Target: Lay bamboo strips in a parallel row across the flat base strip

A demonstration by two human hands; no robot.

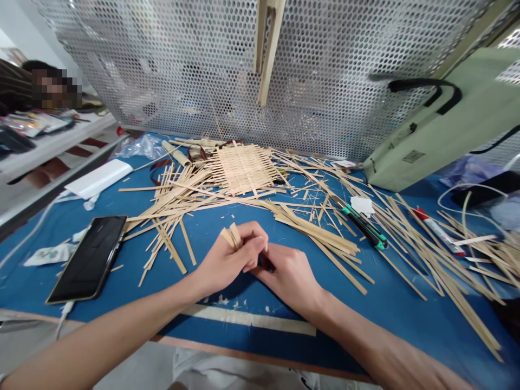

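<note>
Near the front of the blue table, my left hand (229,257) is closed, with the ends of bamboo strips (231,236) sticking out above its knuckles. My right hand (286,271) meets it at the fingertips, its fingers curled; what they hold, if anything, is hidden. Beyond both hands lies a woven bamboo mat (244,168) with loose strip ends around its sides. Loose bamboo strips (320,233) lie to the right of my hands, and more spread to the left. A flat pale strip (252,319) rests along the table's front edge, with small white scraps behind it.
A black phone (89,257) with a cable and a white box (98,179) are on the left. On the right are a green cutter (363,225), a red-and-white tube (439,232) and a green bag (442,124). A perforated metal panel (195,70) stands behind. Another person is at the far left.
</note>
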